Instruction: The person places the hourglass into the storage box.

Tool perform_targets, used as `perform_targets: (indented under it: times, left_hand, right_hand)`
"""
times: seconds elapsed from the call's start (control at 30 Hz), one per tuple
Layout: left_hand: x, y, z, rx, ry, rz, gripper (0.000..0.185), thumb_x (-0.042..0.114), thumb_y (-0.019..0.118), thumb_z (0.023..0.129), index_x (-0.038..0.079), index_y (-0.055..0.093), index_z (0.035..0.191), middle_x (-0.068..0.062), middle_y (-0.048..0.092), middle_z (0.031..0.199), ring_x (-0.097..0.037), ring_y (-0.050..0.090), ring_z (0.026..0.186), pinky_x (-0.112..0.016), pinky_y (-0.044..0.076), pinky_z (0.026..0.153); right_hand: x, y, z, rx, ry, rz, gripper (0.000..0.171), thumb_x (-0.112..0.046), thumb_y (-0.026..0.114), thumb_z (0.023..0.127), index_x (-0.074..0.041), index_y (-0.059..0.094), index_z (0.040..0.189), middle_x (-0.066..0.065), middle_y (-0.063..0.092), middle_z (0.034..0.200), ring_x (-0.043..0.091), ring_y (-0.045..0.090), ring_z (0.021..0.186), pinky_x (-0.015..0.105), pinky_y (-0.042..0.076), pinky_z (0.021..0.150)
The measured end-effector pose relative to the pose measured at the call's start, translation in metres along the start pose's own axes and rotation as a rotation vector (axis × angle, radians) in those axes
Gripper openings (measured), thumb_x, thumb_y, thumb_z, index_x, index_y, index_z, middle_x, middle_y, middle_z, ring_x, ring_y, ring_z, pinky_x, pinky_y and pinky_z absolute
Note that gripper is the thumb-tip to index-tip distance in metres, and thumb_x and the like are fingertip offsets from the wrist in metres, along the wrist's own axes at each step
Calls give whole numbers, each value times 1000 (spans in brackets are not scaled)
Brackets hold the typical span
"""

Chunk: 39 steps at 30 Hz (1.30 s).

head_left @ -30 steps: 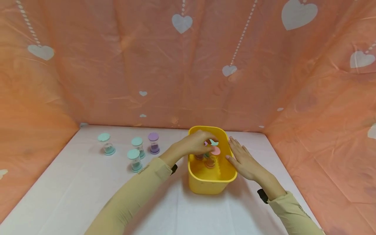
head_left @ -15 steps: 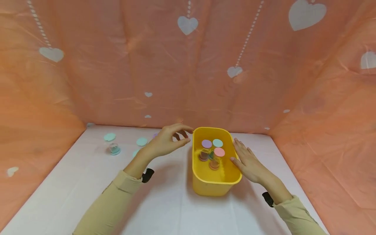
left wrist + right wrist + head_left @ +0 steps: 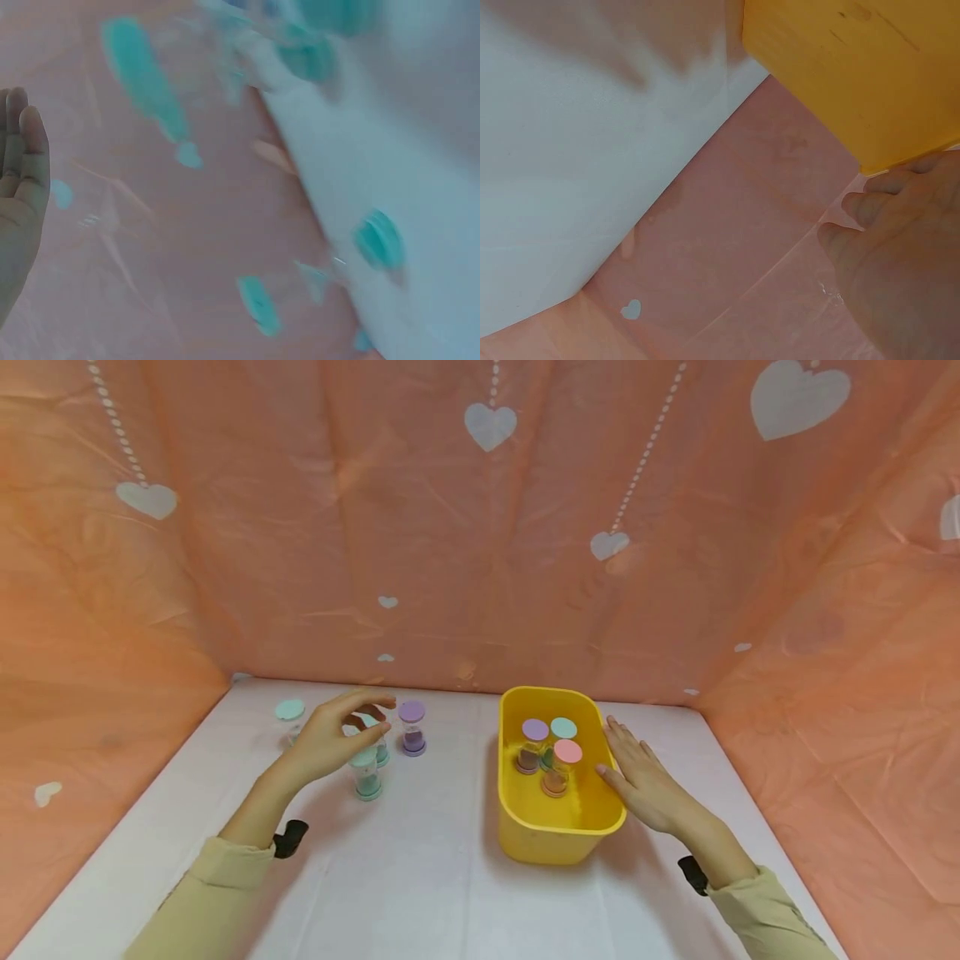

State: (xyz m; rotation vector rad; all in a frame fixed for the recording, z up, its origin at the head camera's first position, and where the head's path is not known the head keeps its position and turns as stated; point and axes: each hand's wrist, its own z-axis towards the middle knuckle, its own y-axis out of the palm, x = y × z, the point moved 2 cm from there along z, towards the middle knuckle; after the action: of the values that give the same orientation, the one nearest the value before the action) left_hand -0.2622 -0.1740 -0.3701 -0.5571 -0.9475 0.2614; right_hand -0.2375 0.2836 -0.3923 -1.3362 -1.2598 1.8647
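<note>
While my left hand (image 3: 324,739) hovers over the white table (image 3: 420,877) with its fingers loosely curved and gripping nothing, I count seven sand timers in all from the head view: four standing on the table and three inside the yellow bin (image 3: 558,839). Of the four on the table, three are teal and one is purple. The nearest teal timer (image 3: 367,772) stands just below and to the right of my left fingertips, not touching them as far as I can tell; a second teal timer (image 3: 381,750) sits right behind it, partly hidden by my fingers; the third teal timer (image 3: 289,714) stands just beyond the back of that hand. The purple timer (image 3: 412,727) stands near, a little to the right of my left fingertips. In the bin I see a purple-capped timer (image 3: 534,737), a teal-capped timer (image 3: 563,728) and a pink-capped timer (image 3: 566,758), all upright and clustered together toward its far end. My right hand (image 3: 643,772) lies flat with straight fingers against the bin's right outer wall, pressing it rather than grasping. The left wrist view is too blurred to add anything; the right wrist view shows the bin's wall above my fingers.
</note>
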Motion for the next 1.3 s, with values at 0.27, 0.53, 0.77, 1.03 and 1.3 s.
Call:
perform_targets:
  times: [0.27,0.53,0.77,1.03,1.3]
  left_hand:
    - [-33,-11,-23,18,-6,51,32,4,76,94,5,71,126,-8,70,124,-29,67,107,-25,57,86]
    - [-50,-10,-36,-71,-44,70,37,7,79,92,2,69,128,-11,70,125,-30,68,108,-32,59,89]
    - [-59,-5,-43,-152,-114,39,49,13,80,93,0,63,137,-14,66,135,-32,64,115,-41,58,96]
    - [-61,-1,-47,-148,-149,0,50,12,79,94,-1,62,139,-17,67,134,-30,67,110,-45,58,97]
    - [-58,-1,-48,-137,-192,-39,50,14,79,94,0,62,139,-17,66,135,-30,67,110,-40,58,98]
  right_hand:
    - [1,0,0,-4,4,10,74,-39,44,111,4,15,164,22,7,172,45,4,158,68,2,124]
    - [2,1,-1,-1,-1,7,73,-38,45,111,3,14,164,21,7,173,46,6,157,67,2,124]
    - [2,1,0,2,-7,-1,72,-36,45,111,4,15,164,22,8,172,46,6,157,67,3,124]
    - [0,0,-1,4,-11,0,72,-36,45,111,4,16,164,23,9,172,47,7,157,68,3,124]
    - [-1,0,-1,20,-24,4,71,-35,45,111,4,17,163,23,10,172,47,8,157,68,4,124]
